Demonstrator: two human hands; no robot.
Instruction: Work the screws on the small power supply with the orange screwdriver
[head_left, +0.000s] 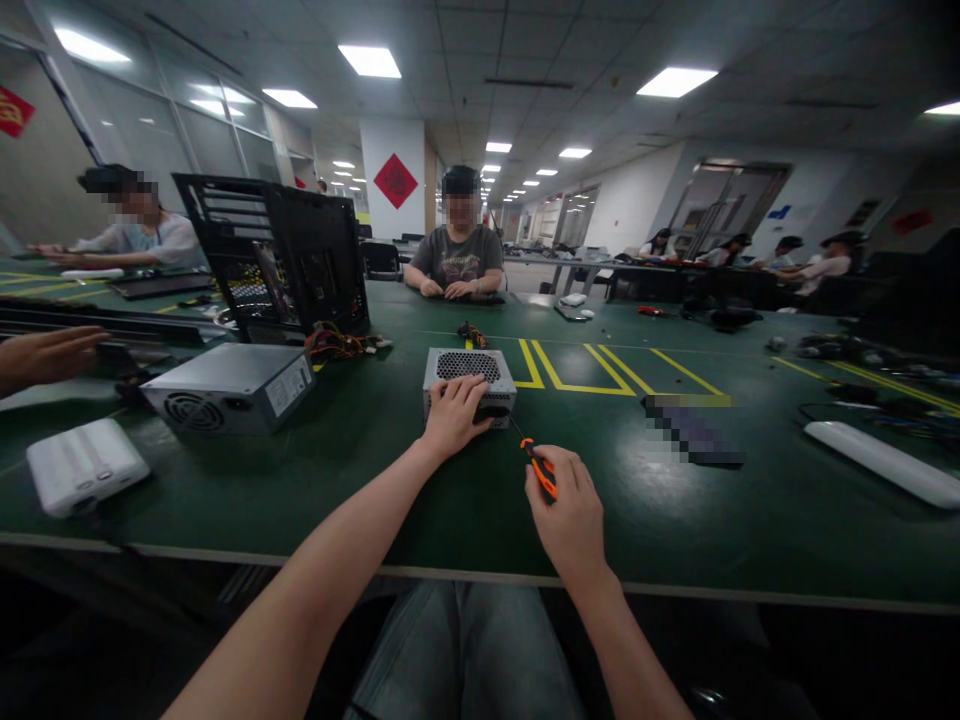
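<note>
A small silver power supply unit (480, 370) with a mesh top sits on the green table (360, 450) in front of me. My left hand (452, 413) lies on its near face, fingers curled over the edge. My right hand (571, 515) is closed round an orange-and-black screwdriver (541, 472). The thin shaft of the tool points up and left at the unit's near right corner.
A larger grey power supply (232, 388) and a white power bank (84, 465) lie to the left. An open black computer case (281, 255) stands behind with loose cables (337, 343). A white bar (881, 462) lies at right. Another person's hand (49, 355) reaches in from the left; people sit opposite.
</note>
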